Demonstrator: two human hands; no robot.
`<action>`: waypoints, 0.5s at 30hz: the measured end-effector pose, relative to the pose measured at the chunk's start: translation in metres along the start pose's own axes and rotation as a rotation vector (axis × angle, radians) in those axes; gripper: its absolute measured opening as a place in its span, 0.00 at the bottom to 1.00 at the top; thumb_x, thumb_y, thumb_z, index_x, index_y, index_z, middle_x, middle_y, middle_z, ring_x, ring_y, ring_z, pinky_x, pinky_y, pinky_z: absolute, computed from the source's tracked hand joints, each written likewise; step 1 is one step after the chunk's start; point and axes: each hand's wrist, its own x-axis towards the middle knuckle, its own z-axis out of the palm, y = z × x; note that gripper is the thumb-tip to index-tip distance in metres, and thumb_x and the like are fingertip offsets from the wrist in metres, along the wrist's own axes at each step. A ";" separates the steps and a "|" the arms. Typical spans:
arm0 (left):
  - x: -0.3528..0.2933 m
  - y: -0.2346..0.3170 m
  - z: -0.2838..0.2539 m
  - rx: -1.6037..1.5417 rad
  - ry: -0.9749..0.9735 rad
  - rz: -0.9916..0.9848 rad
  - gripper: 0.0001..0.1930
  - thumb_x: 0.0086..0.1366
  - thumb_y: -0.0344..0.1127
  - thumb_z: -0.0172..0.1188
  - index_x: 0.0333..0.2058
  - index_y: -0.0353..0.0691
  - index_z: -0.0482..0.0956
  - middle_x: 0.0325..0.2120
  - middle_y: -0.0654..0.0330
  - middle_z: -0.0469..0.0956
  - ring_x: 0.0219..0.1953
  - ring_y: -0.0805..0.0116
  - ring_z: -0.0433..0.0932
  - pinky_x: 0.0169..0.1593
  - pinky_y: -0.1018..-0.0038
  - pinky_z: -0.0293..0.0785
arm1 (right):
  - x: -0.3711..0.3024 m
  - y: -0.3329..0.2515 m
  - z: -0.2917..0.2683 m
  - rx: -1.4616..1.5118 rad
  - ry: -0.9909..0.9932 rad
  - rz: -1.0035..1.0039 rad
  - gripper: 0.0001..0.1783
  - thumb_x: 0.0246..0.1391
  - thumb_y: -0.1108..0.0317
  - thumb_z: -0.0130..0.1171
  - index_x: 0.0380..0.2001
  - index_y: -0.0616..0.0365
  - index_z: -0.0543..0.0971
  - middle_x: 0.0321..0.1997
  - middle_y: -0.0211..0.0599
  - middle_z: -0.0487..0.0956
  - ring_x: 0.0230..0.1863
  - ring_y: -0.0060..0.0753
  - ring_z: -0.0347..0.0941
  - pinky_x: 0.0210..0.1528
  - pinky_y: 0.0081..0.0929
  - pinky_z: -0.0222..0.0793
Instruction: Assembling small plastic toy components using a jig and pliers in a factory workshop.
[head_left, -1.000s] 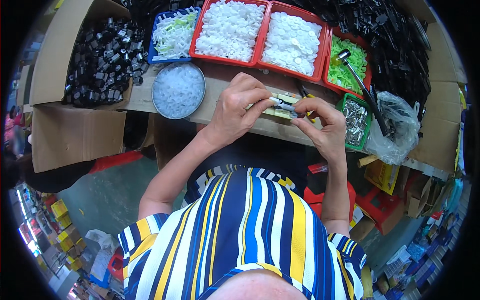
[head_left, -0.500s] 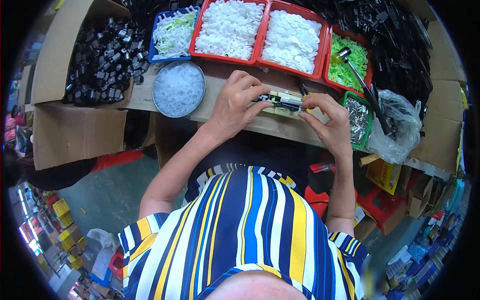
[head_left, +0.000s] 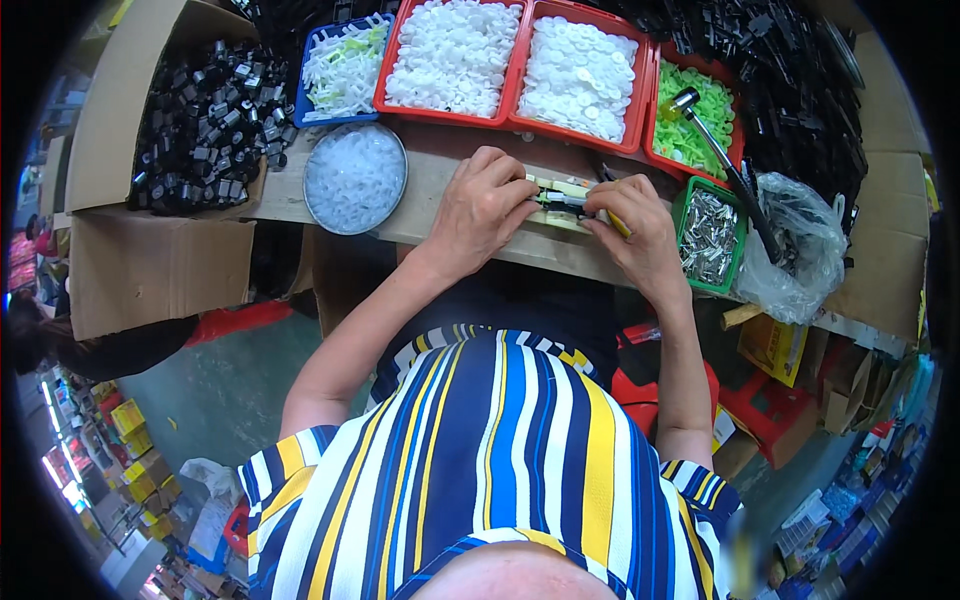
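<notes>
Item: narrow black part [head_left: 562,205], just past twelve o'clock — left hand [head_left: 485,207] pinching its nine-o'clock end, right hand [head_left: 638,230] its three-o'clock end, seemingly for steadiness. Green tray [head_left: 741,235] (metal pins [head_left: 708,238]): two o'clock, presumably for reach.

A bench [head_left: 430,160] carries red trays [head_left: 580,141] and a bowl [head_left: 346,231].
</notes>
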 end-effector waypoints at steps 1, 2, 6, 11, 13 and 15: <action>0.000 0.000 0.000 0.001 0.002 0.002 0.10 0.51 0.26 0.69 0.33 0.33 0.82 0.34 0.55 0.76 0.42 0.56 0.74 0.45 0.64 0.73 | 0.000 0.000 0.001 0.004 0.003 -0.003 0.13 0.41 0.81 0.68 0.33 0.62 0.78 0.38 0.41 0.80 0.42 0.44 0.73 0.45 0.36 0.71; -0.001 0.000 0.001 0.002 0.003 0.003 0.10 0.51 0.26 0.69 0.33 0.33 0.81 0.34 0.55 0.76 0.42 0.57 0.74 0.45 0.64 0.73 | 0.000 -0.001 0.002 0.007 0.006 -0.006 0.13 0.41 0.81 0.68 0.33 0.62 0.78 0.39 0.41 0.80 0.42 0.44 0.73 0.45 0.36 0.71; -0.002 -0.001 0.002 -0.005 0.004 0.006 0.09 0.51 0.26 0.69 0.32 0.33 0.81 0.33 0.55 0.76 0.42 0.57 0.74 0.45 0.64 0.73 | 0.000 -0.001 0.005 -0.003 0.000 -0.005 0.13 0.41 0.81 0.68 0.34 0.62 0.78 0.39 0.42 0.80 0.43 0.45 0.74 0.45 0.36 0.71; -0.002 -0.002 0.002 0.027 -0.005 0.020 0.08 0.52 0.27 0.68 0.31 0.35 0.81 0.32 0.56 0.75 0.42 0.59 0.73 0.45 0.65 0.72 | -0.003 0.002 0.008 -0.014 -0.004 -0.007 0.13 0.42 0.80 0.68 0.34 0.62 0.79 0.41 0.41 0.80 0.44 0.45 0.74 0.46 0.37 0.71; -0.002 0.000 0.001 0.082 -0.021 0.048 0.07 0.52 0.27 0.68 0.31 0.35 0.82 0.32 0.57 0.75 0.42 0.60 0.73 0.45 0.65 0.71 | -0.005 0.004 0.009 -0.008 0.002 -0.003 0.13 0.42 0.80 0.67 0.34 0.62 0.79 0.41 0.41 0.79 0.45 0.45 0.74 0.47 0.36 0.71; -0.002 0.001 0.001 0.138 -0.039 0.078 0.06 0.52 0.28 0.68 0.30 0.36 0.82 0.32 0.58 0.75 0.43 0.60 0.73 0.45 0.66 0.71 | -0.007 0.005 0.009 -0.002 0.010 0.003 0.13 0.42 0.80 0.67 0.34 0.61 0.79 0.42 0.41 0.79 0.45 0.45 0.73 0.47 0.36 0.71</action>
